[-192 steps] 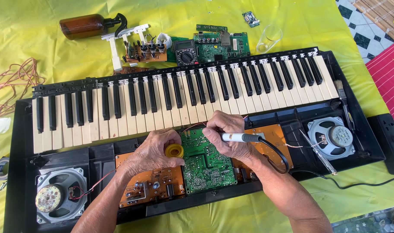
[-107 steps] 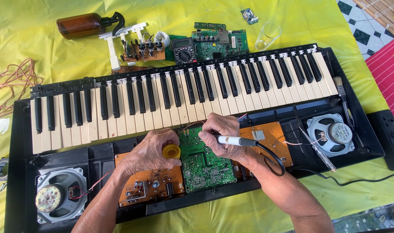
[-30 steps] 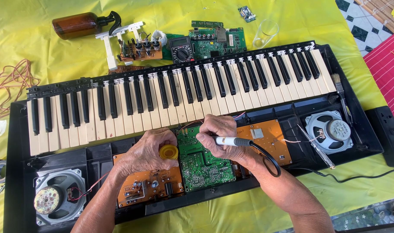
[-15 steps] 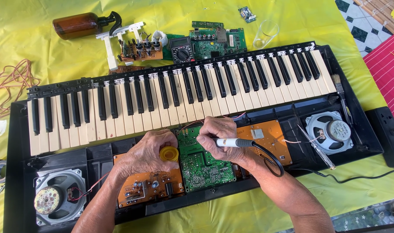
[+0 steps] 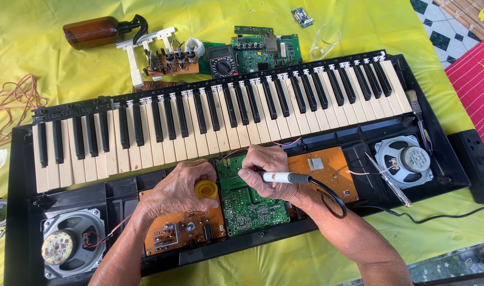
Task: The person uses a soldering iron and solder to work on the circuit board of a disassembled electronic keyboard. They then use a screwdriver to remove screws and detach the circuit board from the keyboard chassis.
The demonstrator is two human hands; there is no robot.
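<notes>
Green circuit board (image 5: pixel 248 204), set in the opened black keyboard case (image 5: pixel 19 175) just below centre frame, long axis running from the keys toward the lower edge; its upper end is directly under both hands, its lower part bare. Keyboard fills the middle of the frame, tilted so its right end sits higher, key row (image 5: pixel 210 119) across the upper half, open electronics bay below it. Counter under a yellow cloth (image 5: pixel 41 63); red striped mat at far right edge, tiled floor in the upper right corner. In the bay: a speaker (image 5: pixel 403 159) at right, a second speaker (image 5: pixel 67 246) at lower left, orange boards either side of the green one. Right hand (image 5: pixel 268 169) is the nearer to the work, closed around a soldering iron (image 5: pixel 281 177); handle lies roughly level, tip end pointing left to the green board's upper edge, black cord looping off right. The tip itself is hidden by fingers. Left hand (image 5: pixel 181 185) rests on the left orange board (image 5: pixel 181 230), fingers curled on a small yellow spool (image 5: pixel 206 189) touching the green board's left margin. Loose items along the top of frame: brown bottle (image 5: pixel 96 30), multimeter (image 5: pixel 222 61), spare green boards, clear glass (image 5: pixel 325 39). Orange wire tangle at left edge.
</notes>
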